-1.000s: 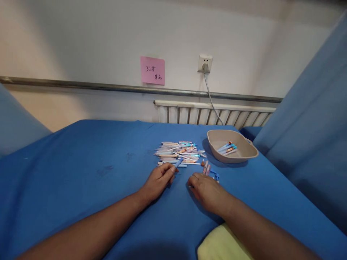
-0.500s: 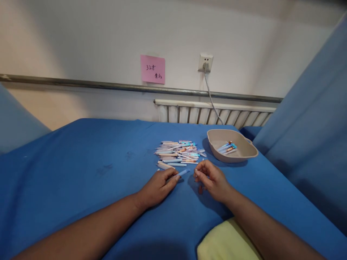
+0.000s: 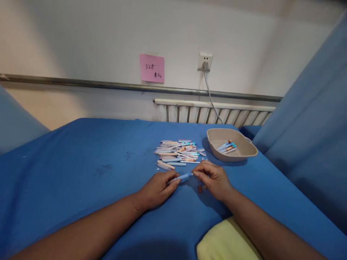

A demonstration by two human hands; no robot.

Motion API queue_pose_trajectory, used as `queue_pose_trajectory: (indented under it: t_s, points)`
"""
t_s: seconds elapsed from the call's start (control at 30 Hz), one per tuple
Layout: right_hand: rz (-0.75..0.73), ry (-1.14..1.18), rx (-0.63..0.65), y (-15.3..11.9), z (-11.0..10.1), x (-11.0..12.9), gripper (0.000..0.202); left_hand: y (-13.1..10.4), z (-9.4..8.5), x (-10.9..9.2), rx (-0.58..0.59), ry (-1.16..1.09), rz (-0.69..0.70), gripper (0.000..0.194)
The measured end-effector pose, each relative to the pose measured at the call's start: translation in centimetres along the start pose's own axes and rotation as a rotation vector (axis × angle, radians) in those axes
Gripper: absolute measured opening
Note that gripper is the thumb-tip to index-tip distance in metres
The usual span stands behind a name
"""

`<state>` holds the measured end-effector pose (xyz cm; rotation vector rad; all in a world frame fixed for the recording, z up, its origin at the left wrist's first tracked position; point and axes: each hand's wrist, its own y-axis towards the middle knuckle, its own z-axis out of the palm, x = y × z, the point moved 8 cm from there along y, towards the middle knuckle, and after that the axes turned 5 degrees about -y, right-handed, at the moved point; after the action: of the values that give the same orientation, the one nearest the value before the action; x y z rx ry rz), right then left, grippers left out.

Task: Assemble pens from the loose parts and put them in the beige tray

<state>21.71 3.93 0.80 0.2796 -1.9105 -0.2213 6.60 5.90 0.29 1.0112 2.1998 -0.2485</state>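
Note:
My left hand (image 3: 159,186) is closed around a light blue pen barrel (image 3: 184,176), which points to the right between thumb and fingers. At the barrel's right end, the thumb and forefinger of my right hand (image 3: 213,178) are pinched together on a small piece that they mostly hide. Below the right fingers shows a small orange-brown thing (image 3: 200,189), too unclear to name. Just beyond both hands lies a pile of pens and pen parts (image 3: 177,153), in pale blue, peach and white, with orange and turquoise bits.
A beige basin (image 3: 241,155) with several pens inside stands at the back right of the blue sheet (image 3: 81,173). Yellow cloth (image 3: 225,242) lies under my right forearm. Behind are a radiator (image 3: 195,112), a metal rail (image 3: 114,85) and a plugged-in cable (image 3: 210,90). Blue curtains (image 3: 306,94) hang at the sides.
The gap between the hands has closed: the right fingertips now meet the barrel's right end. The barrel has tilted to a flatter angle in my left hand.

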Motion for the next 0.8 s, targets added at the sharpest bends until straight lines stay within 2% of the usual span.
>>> queue_pose_trajectory:
  t_s: [0.17, 0.4, 0.53, 0.67, 0.8]
  points:
    - [0.096, 0.105, -0.023, 0.0, 0.0, -0.8, 0.016, 0.0, -0.1, -0.5, 0.011, 0.015, 0.005, 0.028]
    - [0.077, 0.058, -0.026, -0.2, -0.1, -0.5, 0.021, -0.2, 0.0, -0.3, 0.007, 0.008, 0.010, 0.028]
    - [0.140, 0.140, 0.009, -0.3, 0.3, -0.8, 0.025, -0.2, 0.1, -0.1, -0.003, -0.038, -0.007, 0.029]
    - [0.245, 0.306, 0.058, -0.1, 0.8, -1.1, 0.031, -0.3, 0.0, -0.7, -0.003, -0.104, 0.008, 0.030]
    - [0.293, 0.363, 0.117, -0.1, 1.1, -0.9, 0.036, -0.4, 0.2, -1.0, 0.022, -0.166, -0.017, 0.032]
